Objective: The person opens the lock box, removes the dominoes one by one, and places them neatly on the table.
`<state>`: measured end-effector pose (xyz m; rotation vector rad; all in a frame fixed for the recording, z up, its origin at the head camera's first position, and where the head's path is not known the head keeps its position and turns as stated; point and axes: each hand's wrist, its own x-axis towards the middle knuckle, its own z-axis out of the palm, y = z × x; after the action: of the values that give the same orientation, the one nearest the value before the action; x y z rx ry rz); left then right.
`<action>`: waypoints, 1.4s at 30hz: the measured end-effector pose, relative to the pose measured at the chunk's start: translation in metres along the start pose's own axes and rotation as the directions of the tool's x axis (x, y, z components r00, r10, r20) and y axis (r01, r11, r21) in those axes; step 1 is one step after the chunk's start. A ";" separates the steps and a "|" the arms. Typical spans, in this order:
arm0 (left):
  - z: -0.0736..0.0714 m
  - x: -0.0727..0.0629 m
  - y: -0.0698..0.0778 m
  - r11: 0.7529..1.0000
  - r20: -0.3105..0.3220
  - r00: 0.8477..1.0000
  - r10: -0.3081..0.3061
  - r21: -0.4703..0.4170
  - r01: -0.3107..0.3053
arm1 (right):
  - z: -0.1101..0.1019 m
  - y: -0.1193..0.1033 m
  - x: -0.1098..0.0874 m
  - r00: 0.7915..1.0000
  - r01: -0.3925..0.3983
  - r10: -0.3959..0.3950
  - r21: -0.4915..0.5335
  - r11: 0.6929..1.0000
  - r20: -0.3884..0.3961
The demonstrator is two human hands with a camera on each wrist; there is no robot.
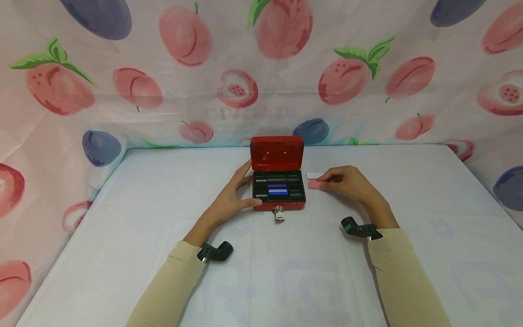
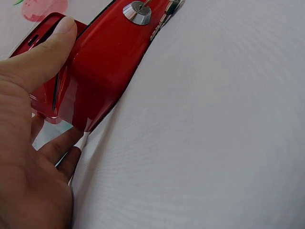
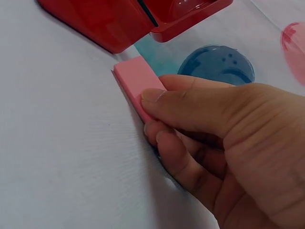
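Note:
A red cash box point(image 1: 261, 207) stands with its lid point(image 1: 277, 146) raised. In its black tray point(image 1: 279, 178) lie a purple block point(image 1: 277, 185) and light-blue and blue blocks point(image 1: 278, 192). My left hand point(image 1: 229, 202) holds the box's left side, its thumb on the front-left corner and the fingers along the side. To the right of the box, my right hand point(image 1: 347, 181) pinches a pink eraser-like block point(image 3: 138, 78) between thumb and fingers, low over the cloth. Just behind it is a white block point(image 1: 312, 175), partly covered by the hand.
A lock point(image 2: 138, 12) with keys point(image 1: 279, 215) hanging from it is on the box's front. White cloth covers the table point(image 1: 261, 272). Behind rises a fruit-print curtain point(image 1: 286, 91). Each wrist wears a black camera mount, the left mount point(image 1: 215, 252) and the right mount point(image 1: 359, 228).

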<state>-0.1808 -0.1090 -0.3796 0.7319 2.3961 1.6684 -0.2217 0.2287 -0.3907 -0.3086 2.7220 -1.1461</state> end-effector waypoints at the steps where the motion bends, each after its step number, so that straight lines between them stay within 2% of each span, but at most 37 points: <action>1: 0.000 0.000 0.000 1.000 -0.001 1.000 -0.001 0.001 0.001 | 0.000 0.000 0.000 1.000 -0.001 0.001 0.001 1.000 0.002; 9: 0.000 0.000 -0.001 1.000 0.002 1.000 -0.001 -0.002 0.001 | 0.001 -0.002 0.000 1.000 -0.013 0.013 -0.026 1.000 -0.008; 32: 0.000 0.000 0.001 1.000 0.000 1.000 -0.010 0.026 0.010 | 0.006 -0.001 0.002 0.983 0.129 -0.142 -0.114 0.985 -0.116; 42: 0.000 -0.001 0.001 1.000 -0.002 1.000 -0.011 0.016 0.011 | 0.007 0.001 0.002 0.982 0.125 -0.141 -0.132 0.983 -0.126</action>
<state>-0.1799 -0.1087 -0.3788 0.7192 2.4125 1.6486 -0.2222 0.2238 -0.3960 -0.4524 2.9380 -1.0688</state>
